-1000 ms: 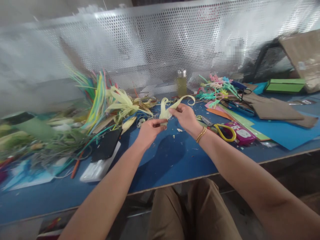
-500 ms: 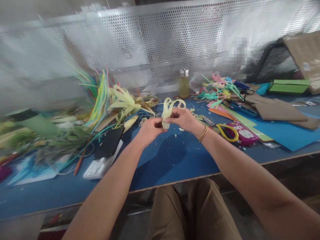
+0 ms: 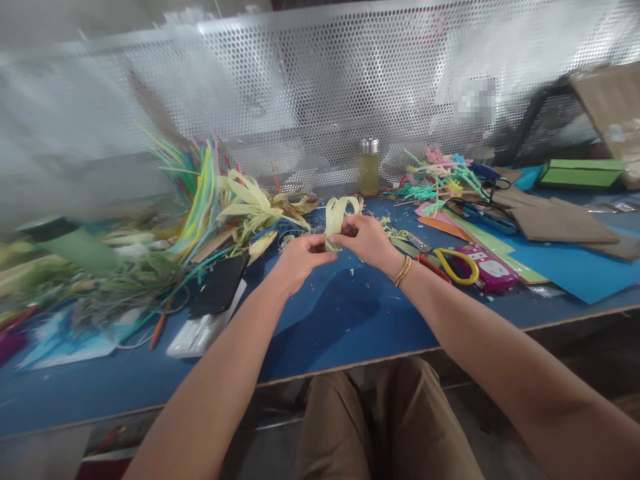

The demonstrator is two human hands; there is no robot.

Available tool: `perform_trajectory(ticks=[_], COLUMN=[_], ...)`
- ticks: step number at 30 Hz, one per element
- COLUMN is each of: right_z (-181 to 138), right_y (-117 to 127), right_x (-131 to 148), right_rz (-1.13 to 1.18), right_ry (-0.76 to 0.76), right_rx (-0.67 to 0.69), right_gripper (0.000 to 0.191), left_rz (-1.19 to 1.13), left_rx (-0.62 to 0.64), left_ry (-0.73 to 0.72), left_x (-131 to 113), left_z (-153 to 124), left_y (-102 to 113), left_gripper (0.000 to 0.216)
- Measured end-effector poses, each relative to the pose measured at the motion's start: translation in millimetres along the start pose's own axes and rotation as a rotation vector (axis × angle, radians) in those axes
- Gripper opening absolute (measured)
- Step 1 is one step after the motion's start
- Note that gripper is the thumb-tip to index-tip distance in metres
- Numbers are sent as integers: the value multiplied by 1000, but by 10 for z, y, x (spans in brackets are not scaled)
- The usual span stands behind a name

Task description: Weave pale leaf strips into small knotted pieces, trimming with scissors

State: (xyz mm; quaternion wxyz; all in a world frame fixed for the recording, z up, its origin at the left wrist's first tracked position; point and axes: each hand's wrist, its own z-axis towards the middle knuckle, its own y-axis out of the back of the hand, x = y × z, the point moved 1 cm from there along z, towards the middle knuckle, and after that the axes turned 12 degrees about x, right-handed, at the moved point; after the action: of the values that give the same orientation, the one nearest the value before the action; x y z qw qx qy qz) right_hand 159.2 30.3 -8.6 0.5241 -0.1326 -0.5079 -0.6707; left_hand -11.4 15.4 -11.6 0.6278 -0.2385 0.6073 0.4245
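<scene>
Above the middle of the blue table, a pale yellow-green corn husk strip, bent into loops, is held between both hands. My left hand pinches its lower end from the left. From the right, my right hand grips it with thumb and fingers, a loop standing up beside the knuckles. Its lowest part is hidden behind the fingers. Scissors with yellow handles lie just right of my right wrist. More pale husks are heaped beyond my left hand.
A phone lies on a white packet at left, near tangled green fibres and colourful pipe cleaners. A lidded bottle stands at the perforated metal screen. Cardboard and blue paper lie right. The table's front edge runs above my knees.
My right hand has shifted slightly left and the upright loops have become lower and closer together. The strip's lower end shows less below the fingers. Both hands keep their hold.
</scene>
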Motion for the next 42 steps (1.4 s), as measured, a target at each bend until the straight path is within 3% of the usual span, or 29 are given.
perform_trajectory(ticks=[6, 14, 25, 28, 33, 38, 42], right_z=[-23, -29, -39, -35, -18, -24, -24], right_y=[-12, -37, -48, -55, -77, -136, -169], right_x=[25, 17, 20, 3, -68, -76, -45], right_rz=[-34, -36, -26, -3, 95, 529, 745], right_ry=[18, 10, -3, -24, -229, -435, -395], right_rx=[-4, -27, -18, -28, -81, 111, 136], right_gripper=[26, 23, 22, 21, 32, 28, 23], left_rz=[-317, -163, -130, -92, -27, 77, 51], left_rx=[-180, -77, -122, -115, -146, -125, -110], left_ry=[8, 31, 37, 4, -69, -89, -76], left_x=[24, 70, 95, 107, 84, 40, 54], left_z=[21, 28, 40, 49, 49, 32, 42], left_y=[-44, -30, -35, -34, -29, -32, -27], left_gripper=[36, 26, 18, 29, 73, 76, 87])
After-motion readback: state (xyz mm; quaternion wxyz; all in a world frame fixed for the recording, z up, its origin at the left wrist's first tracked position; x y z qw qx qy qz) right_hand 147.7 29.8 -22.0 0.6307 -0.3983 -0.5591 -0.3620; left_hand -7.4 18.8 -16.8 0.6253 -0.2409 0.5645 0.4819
